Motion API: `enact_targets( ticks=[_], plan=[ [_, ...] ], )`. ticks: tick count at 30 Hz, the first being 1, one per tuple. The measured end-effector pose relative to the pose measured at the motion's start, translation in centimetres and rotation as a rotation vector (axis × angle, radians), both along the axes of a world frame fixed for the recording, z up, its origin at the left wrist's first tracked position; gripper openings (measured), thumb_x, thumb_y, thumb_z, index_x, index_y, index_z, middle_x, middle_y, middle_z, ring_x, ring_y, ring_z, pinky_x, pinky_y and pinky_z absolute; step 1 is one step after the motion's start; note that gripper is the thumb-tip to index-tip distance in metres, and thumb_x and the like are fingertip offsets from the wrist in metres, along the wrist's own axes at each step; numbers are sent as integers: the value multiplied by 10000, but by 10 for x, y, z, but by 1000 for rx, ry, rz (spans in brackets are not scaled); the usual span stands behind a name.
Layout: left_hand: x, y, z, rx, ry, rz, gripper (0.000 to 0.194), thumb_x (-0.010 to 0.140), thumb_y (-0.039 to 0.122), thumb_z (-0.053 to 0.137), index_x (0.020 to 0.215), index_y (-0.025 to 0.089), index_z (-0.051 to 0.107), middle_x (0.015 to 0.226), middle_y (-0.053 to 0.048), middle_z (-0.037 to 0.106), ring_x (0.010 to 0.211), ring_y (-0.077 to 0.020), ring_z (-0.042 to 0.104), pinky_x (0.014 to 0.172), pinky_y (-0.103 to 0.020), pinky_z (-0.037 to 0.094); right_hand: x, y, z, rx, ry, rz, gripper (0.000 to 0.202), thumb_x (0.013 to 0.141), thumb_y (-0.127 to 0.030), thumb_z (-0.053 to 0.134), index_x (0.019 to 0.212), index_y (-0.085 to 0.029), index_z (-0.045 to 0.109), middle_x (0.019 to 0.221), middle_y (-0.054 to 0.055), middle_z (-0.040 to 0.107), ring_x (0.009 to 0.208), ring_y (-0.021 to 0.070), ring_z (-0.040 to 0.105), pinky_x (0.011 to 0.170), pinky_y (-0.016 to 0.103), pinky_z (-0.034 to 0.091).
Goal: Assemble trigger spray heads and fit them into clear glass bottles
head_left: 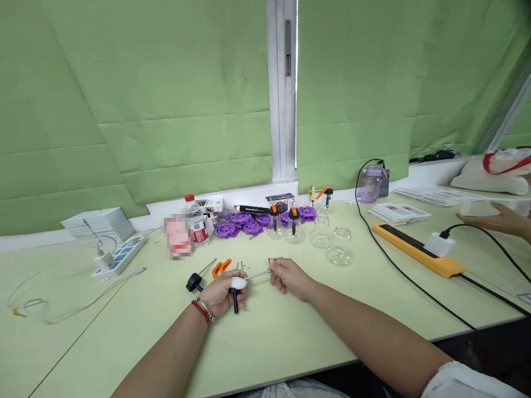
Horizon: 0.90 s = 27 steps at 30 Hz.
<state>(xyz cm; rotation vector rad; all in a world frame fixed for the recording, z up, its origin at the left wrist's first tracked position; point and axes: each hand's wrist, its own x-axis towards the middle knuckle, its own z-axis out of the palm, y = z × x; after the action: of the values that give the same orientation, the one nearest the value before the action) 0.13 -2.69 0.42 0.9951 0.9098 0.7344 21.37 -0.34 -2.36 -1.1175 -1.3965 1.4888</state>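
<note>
Orange handles and a black knob lie just past the L hand, which grips a white-&-black part over the bench; R hand pinches the metal rod jutting from it. Behind, nr purple discs, 2 clear jars hold black parts.

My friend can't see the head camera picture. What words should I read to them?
A person's left hand holds a black-and-white part, and the right hand pinches the thin metal rod sticking out of it, over a pale green table. Behind are clear jars, purple plastic pieces and a red-capped bottle.
</note>
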Motion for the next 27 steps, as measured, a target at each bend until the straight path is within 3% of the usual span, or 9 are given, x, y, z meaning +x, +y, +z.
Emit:
enact_targets(
  ticks=[4,10,15,19,23,27],
  plan=[
    [-1,2,-2,-9,7,4,219,623,172,670,784,168,521,570,21,511,451,-87,441,434,-235,395,2,1,-3,10,30,30,332,765,-478,594,704,-169,486,568,-18,574,381,55,426,338,176,317],
    [-1,2,-2,2,-3,0,223,620,170,666,790,168,522,555,27,506,448,-87,442,440,-235,393,0,3,-4,-16,-3,19,459,819,-579,451,633,-161,485,504,-18,522,364,63,427,329,189,328],
    [0,1,0,-14,6,-1,247,602,176,679,786,170,514,556,30,501,441,-85,443,435,-228,379,1,4,-6,13,48,43,389,782,-545,545,695,-170,485,515,-34,535,377,71,452,363,199,356],
    [0,2,0,-14,-1,-2,236,601,182,678,764,169,508,548,30,493,443,-87,438,435,-233,382,1,4,-7,16,-23,20,481,816,-602,439,631,-160,485,456,-28,503,359,74,433,368,207,349],
    [-1,2,-2,-12,-2,-15,222,614,176,666,773,170,512,545,29,498,441,-87,430,432,-235,385,1,4,-7,35,25,39,431,771,-585,529,669,-169,484,505,-35,531,380,74,456,374,202,361],
    [-2,2,-2,-12,-2,-8,224,608,179,666,776,165,518,550,25,503,449,-90,437,434,-234,384,0,3,-8,24,-38,37,487,814,-610,430,619,-166,476,437,-31,499,339,72,418,363,207,340]
  ],
)
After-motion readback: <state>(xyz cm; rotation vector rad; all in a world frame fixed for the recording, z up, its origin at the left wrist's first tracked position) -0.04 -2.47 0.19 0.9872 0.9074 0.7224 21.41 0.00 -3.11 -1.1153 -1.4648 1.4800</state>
